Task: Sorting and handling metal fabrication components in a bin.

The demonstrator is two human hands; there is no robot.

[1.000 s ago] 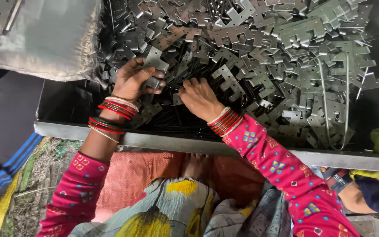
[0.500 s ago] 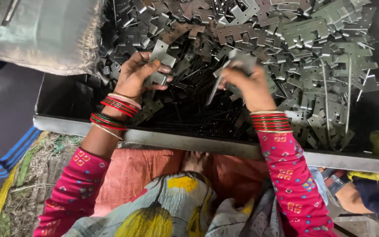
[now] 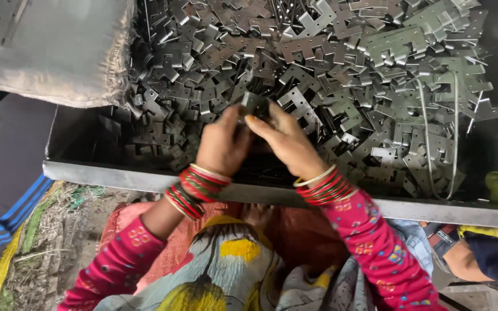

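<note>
My 2 hands meet over the middle of the tray [image 3: 214, 183], and between them I have 1 small metal bracket [image 3: 256, 103]. My left hand [image 3: 221, 144] is curled around its near side, fingers clenched on the piece; my right hand [image 3: 286, 141] pinches it from the other side with thumb and fingertips [image 3: 253, 122]. So both grips are closed on that same bracket, which sits just above my knuckles, lifted a little off the heap.

All round the grip, and mostly beyond it and to its right, the tray is filled with a loose pile of grey stamped brackets [image 3: 347, 63], flat notched pieces lying every way over one another. 2 thin wire loops [image 3: 427, 138] lie on the pile well to the right of my grip. Directly under my hands the tray floor is dark, and I cannot tell what lies there.

Left of the grip and beyond it, a pale woven sack [image 3: 53, 52] overhangs the tray's corner. Red and green bangles [image 3: 200, 184] ring both wrists.
</note>
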